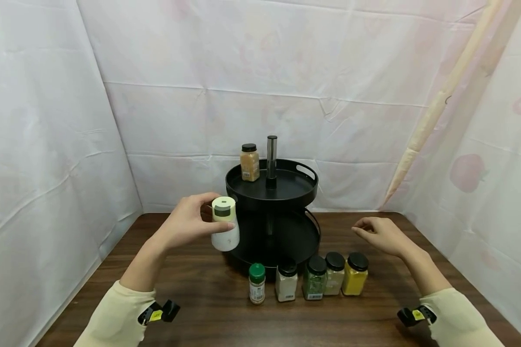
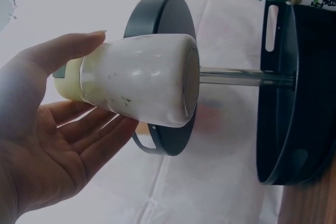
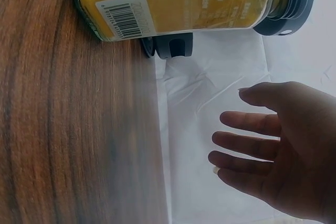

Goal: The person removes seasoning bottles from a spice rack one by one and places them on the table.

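Note:
My left hand point(image 1: 191, 217) holds a white seasoning shaker point(image 1: 226, 239) with a pale yellow-green lid, thumb on one side and fingers on the other. The shaker is off the table, at the left front of a black two-tier round rack point(image 1: 301, 195). In the left wrist view, the shaker's white body point(image 2: 147, 77) points its base toward the rack's pole. Over the right side of the table, my right hand point(image 1: 382, 234) holds nothing. Its fingers look relaxed and apart in the right wrist view; nearest to it is a yellow spice jar point(image 1: 353, 280) with a black lid.
On the upper tier stands a tan spice jar point(image 1: 249, 166), beside the metal pole point(image 1: 271, 156). Before the rack, a green-capped bottle point(image 1: 257, 289), a white-filled jar point(image 1: 286, 284), a green herb jar point(image 1: 314, 282) and a pale jar point(image 1: 334, 277) stand on the wooden table point(image 1: 199, 308).

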Demonstrator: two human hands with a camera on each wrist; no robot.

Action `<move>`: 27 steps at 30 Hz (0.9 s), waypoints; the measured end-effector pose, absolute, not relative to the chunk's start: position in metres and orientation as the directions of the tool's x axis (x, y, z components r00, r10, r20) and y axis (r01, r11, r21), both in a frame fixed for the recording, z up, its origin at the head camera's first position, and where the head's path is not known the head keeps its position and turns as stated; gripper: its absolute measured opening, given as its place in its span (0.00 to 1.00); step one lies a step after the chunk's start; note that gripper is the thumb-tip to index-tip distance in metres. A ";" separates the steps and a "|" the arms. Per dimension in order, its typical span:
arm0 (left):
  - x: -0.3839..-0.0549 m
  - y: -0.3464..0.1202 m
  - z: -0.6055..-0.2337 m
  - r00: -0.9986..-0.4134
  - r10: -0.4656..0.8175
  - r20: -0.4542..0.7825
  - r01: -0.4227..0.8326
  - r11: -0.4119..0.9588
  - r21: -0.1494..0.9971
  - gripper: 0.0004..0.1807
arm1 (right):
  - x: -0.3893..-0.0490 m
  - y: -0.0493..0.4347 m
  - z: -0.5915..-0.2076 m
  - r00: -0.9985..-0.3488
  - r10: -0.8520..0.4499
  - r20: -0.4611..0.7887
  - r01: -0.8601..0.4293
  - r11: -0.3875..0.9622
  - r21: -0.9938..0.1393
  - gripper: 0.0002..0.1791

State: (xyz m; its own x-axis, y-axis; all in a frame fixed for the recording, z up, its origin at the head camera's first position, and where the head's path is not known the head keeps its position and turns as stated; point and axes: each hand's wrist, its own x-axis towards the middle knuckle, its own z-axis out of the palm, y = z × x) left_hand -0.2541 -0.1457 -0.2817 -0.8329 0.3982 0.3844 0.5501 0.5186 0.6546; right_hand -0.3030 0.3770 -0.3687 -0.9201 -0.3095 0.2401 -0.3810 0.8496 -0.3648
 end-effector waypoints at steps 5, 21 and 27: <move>-0.254 -0.145 -0.284 -0.837 0.399 0.375 0.543 0.518 0.660 0.28 | -0.302 0.378 -0.367 -0.919 -0.310 0.246 -0.382 0.853 -0.354 0.20; -0.253 -0.151 -0.292 -0.848 0.391 0.358 0.525 0.529 0.667 0.27 | -0.304 0.378 -0.364 -0.917 -0.318 0.241 -0.390 0.846 -0.365 0.20; -0.252 -0.152 -0.293 -0.849 0.386 0.360 0.523 0.527 0.669 0.26 | -0.303 0.378 -0.364 -0.917 -0.317 0.242 -0.388 0.848 -0.361 0.17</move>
